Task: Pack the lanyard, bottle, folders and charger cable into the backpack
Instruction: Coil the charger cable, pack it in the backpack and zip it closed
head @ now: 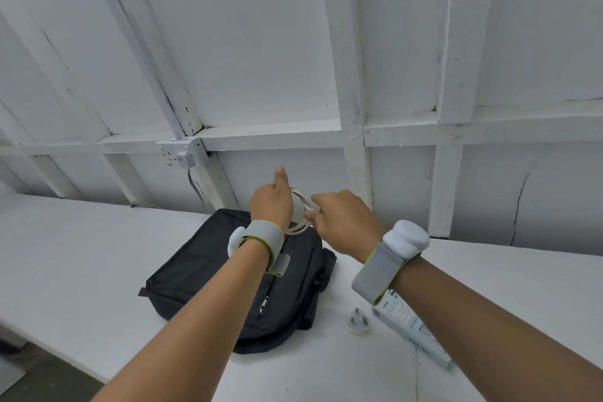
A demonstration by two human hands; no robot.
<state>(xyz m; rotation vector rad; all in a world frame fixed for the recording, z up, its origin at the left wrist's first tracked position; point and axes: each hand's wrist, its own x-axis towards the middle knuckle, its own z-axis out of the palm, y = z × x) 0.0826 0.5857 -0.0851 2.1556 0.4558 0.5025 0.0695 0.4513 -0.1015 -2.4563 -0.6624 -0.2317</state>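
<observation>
left hand [270,207]: thumb up, fingers curled in coiled charger cable [301,202] | right hand [344,225]: pinches coil | backpack [202,274]: beneath both hands

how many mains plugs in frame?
2. One white plug is in the white wall socket; one white three-pin plug lies on the white table, right of the black fabric backpack. More may be hidden.
</observation>
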